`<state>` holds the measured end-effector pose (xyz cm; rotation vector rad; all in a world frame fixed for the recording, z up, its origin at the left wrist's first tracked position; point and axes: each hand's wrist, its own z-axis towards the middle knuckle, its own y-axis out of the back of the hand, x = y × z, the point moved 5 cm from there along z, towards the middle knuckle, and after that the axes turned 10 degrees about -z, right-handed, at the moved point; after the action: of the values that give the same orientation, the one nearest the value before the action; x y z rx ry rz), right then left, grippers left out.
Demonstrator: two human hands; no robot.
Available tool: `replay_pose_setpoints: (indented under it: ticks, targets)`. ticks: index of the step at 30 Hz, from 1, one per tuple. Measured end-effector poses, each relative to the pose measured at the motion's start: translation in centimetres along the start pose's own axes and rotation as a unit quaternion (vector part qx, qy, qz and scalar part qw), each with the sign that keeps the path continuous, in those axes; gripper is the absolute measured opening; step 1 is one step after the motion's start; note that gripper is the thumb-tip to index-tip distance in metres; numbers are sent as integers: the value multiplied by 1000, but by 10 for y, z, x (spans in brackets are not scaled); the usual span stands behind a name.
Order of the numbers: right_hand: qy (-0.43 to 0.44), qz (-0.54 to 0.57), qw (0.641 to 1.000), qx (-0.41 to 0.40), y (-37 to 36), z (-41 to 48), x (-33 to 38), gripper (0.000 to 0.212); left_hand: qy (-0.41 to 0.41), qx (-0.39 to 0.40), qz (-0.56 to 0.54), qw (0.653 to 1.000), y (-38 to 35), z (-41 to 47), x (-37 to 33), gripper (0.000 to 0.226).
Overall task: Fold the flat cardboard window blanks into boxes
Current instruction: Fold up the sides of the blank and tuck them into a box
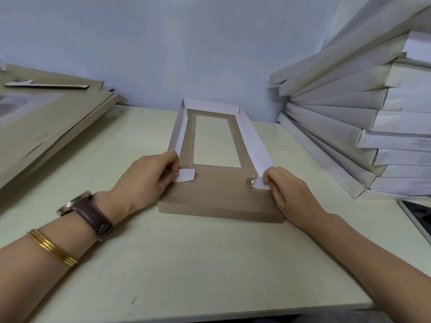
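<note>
Your pale table (186, 264) meets a blue-grey wall (163, 43) on the far side. At your right edge lies a dark, pale-rimmed slab (419, 213).

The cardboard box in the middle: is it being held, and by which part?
Yes. The left hand pinches its near-left white tab, the right hand its near-right white tab.

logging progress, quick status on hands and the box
Left hand pinches left tab, right hand pinches right tab. Window blank: far and side walls up, near end not yet closed. Nothing blocking; folded boxes stacked right.
</note>
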<state>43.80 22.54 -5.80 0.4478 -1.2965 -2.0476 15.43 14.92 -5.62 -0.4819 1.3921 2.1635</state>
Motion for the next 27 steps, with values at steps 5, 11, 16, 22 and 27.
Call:
replay_pose_setpoints:
  ticks: [5,11,16,22,27]
  targets:
    - [7,-1,1000,5,4,-1,1,12,20,14,-30,999,2,-2,0,21]
    - [8,16,996,84,12,-7,0,36,40,91,-30,995,8,-5,-2,66]
    - [42,-24,983,178,14,-10,-2,79,38,161,17,986,8,-8,-4,84]
    - [53,-47,977,200,15,-10,-3,75,6,156,50,986,6,-10,-10,71]
    - [55,-55,983,164,14,-8,-2,61,-13,134,58,989,2,-8,-7,54]
